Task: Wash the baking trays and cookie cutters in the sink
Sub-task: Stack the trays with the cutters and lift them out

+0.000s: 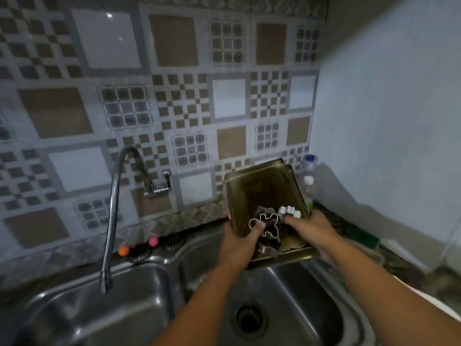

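Both hands around half-hidden trays, cutters

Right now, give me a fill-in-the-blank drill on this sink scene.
1. The baking trays are held over the ___ basin of the sink.
2. The left hand has its thumb on a cutter shaped like a ___.
3. The faucet spout hangs over the ___ basin.

Missing: right; gingerbread man; left
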